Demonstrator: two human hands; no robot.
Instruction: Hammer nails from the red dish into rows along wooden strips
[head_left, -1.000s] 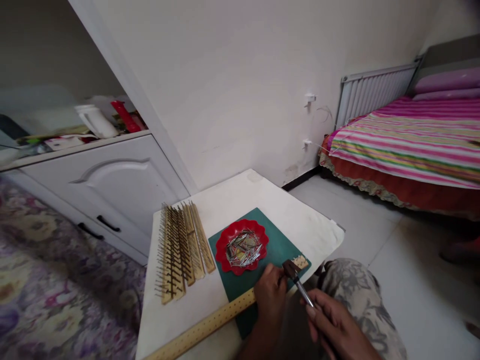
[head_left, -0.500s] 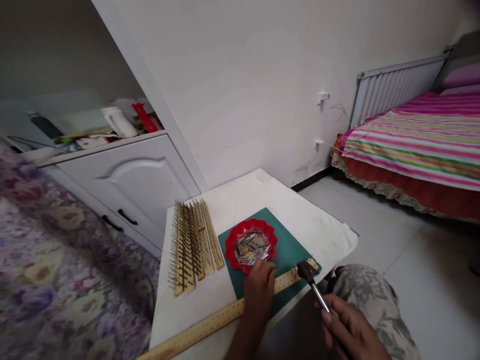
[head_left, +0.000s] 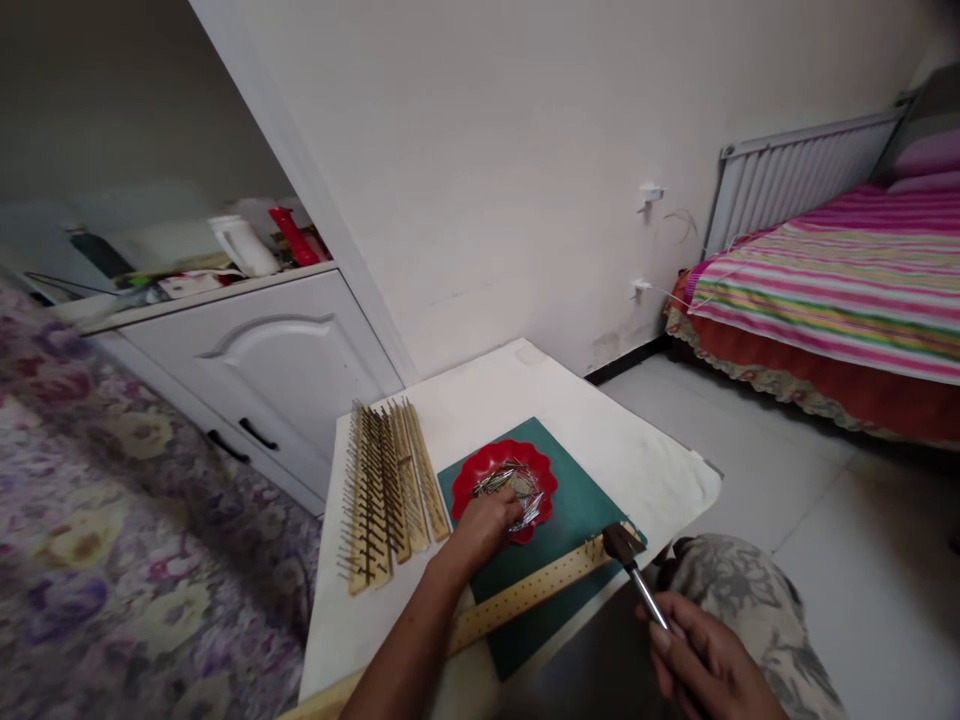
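Observation:
My left hand (head_left: 491, 522) reaches over the near rim of a red scalloped bowl (head_left: 466, 470). Its fingers are curled down among the loose nails (head_left: 534, 505) inside; whatever they pinch is hidden. Wrapped around the metal handle of a hammer (head_left: 646, 595), my right hand (head_left: 705, 655) holds it at the table's right edge. The dark hammer head rests over the right end of a long wooden strip (head_left: 536, 590) with rows of small holes. A few nails stand in that end of the strip. My left forearm crosses above the strip and hides part of it.
A green cutting mat (head_left: 577, 500) lies under the bowl and strip on the white-covered table (head_left: 480, 390). Several nail-studded wooden strips (head_left: 371, 500) stand at the left. Beyond are a white cabinet (head_left: 277, 370), a wall and a bed (head_left: 840, 270). A patterned trouser knee (head_left: 739, 590) is beside the hammer.
My left hand has moved from above the strip, up and left into the bowl, with fingers now among the nails. The hammer and my right hand have hardly moved.

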